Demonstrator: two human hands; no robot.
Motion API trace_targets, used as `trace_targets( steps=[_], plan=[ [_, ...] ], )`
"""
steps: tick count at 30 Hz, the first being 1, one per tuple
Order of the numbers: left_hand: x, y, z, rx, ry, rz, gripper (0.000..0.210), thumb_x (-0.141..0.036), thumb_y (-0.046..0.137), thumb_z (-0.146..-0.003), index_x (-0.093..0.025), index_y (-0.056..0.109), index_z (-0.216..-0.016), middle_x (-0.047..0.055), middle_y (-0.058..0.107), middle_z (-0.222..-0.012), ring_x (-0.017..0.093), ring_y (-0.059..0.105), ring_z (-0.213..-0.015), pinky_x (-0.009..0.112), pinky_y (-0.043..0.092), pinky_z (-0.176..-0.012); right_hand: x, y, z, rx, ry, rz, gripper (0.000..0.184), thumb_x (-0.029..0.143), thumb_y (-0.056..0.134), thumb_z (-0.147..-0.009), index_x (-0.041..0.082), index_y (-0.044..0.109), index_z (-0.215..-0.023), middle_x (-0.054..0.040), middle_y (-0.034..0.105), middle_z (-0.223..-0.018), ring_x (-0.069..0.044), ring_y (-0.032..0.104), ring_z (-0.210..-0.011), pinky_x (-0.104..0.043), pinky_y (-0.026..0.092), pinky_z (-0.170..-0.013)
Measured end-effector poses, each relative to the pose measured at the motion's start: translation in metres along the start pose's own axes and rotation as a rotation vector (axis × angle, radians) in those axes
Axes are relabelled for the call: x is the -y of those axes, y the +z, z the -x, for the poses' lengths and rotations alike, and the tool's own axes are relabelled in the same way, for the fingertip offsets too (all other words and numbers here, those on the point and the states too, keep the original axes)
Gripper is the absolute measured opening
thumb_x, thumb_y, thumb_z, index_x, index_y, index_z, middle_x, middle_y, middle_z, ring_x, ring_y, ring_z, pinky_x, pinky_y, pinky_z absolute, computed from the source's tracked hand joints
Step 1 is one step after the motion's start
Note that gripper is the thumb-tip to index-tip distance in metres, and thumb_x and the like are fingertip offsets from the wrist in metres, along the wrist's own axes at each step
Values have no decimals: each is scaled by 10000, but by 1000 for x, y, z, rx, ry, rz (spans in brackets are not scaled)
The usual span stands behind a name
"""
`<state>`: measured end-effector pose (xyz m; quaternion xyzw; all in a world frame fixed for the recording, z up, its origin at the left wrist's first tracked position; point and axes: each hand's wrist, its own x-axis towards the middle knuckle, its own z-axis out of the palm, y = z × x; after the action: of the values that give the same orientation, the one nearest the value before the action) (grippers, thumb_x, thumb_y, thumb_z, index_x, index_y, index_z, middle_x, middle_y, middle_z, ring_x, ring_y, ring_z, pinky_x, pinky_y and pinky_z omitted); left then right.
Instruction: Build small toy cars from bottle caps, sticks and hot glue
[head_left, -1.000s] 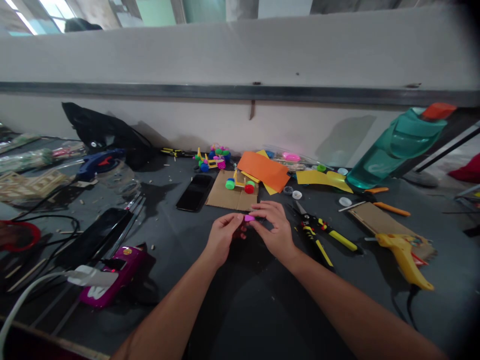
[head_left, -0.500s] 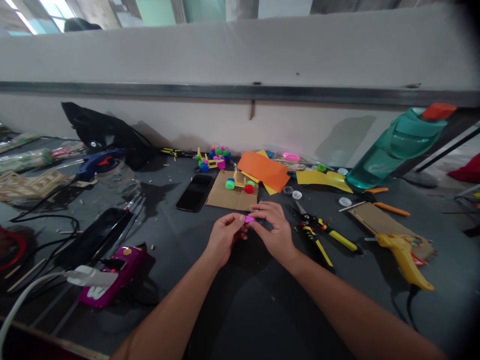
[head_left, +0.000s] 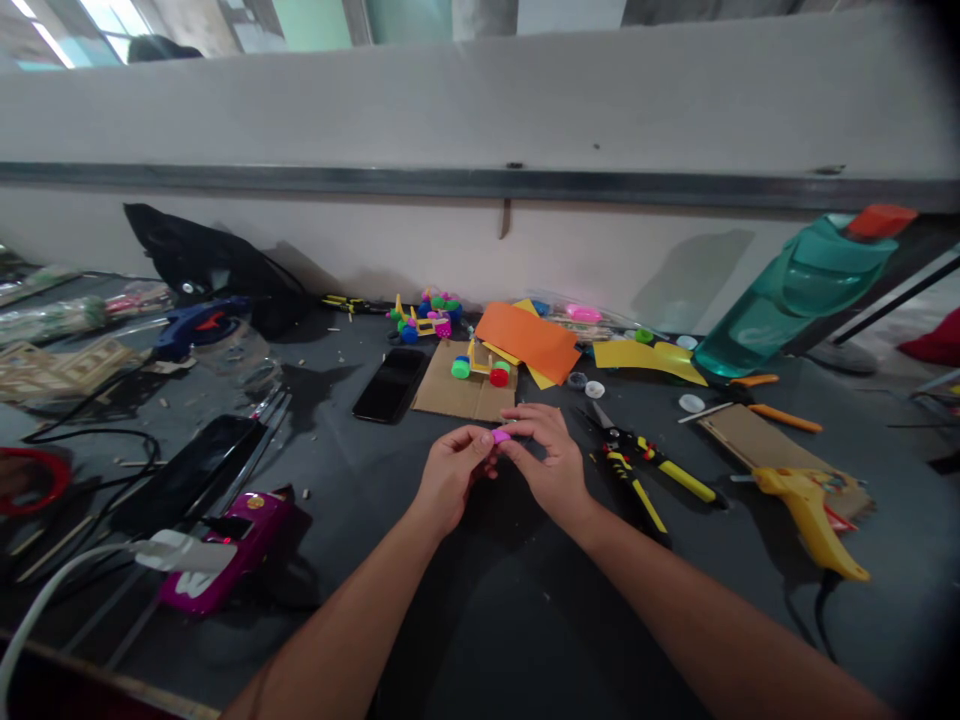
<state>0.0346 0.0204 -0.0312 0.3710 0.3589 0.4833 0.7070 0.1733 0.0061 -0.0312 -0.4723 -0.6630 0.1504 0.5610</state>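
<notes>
A small pink piece (head_left: 500, 437) is pinched between my two hands above the dark table; its exact kind is too small to make out. My left hand (head_left: 454, 468) grips its left side with thumb and fingers. From the right, my right hand (head_left: 549, 455) holds it between thumb and fingertips. Just beyond my hands lies a cardboard piece (head_left: 439, 392), bearing a small yellow-framed toy (head_left: 481, 365) with green and red wheels. A black phone (head_left: 388, 385) lies left of the cardboard. Yellow-and-black cutters (head_left: 637, 460) rest with spread handles beside my right hand.
Orange paper (head_left: 529, 340) and a yellow strip (head_left: 649, 360) lie at the back. A teal bottle (head_left: 795, 290) and a yellow glue gun (head_left: 810, 520) are on the right. On the left are a purple power adapter (head_left: 255, 520), cables and another dark phone (head_left: 187, 475).
Almost nothing differs. My hands stay in place around the pink piece, with only a very slight shift of the piece and fingers.
</notes>
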Motion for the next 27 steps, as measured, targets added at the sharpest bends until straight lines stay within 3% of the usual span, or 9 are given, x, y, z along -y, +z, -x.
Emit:
trace_targets(
  steps=[22, 27],
  plan=[
    [-1, -1, 0, -28, -70, 38, 313, -436, 699, -674, -129, 647, -710, 10, 583, -624, 97, 524, -553, 208, 433, -478, -3, 0, 0, 17, -20, 18, 98, 249, 654, -766, 280, 682, -855, -20, 668, -992, -211, 553, -1015, -434, 410, -929],
    [-2, -1, 0, -17, -63, -22, 252, -359, 732, -649, -125, 664, -713, 11, 589, -626, 93, 522, -558, 208, 438, -494, -2, -1, 0, 9, -26, 43, 110, 240, 651, -761, 276, 673, -863, -24, 668, -983, -217, 554, -1010, -444, 410, -926]
  ],
)
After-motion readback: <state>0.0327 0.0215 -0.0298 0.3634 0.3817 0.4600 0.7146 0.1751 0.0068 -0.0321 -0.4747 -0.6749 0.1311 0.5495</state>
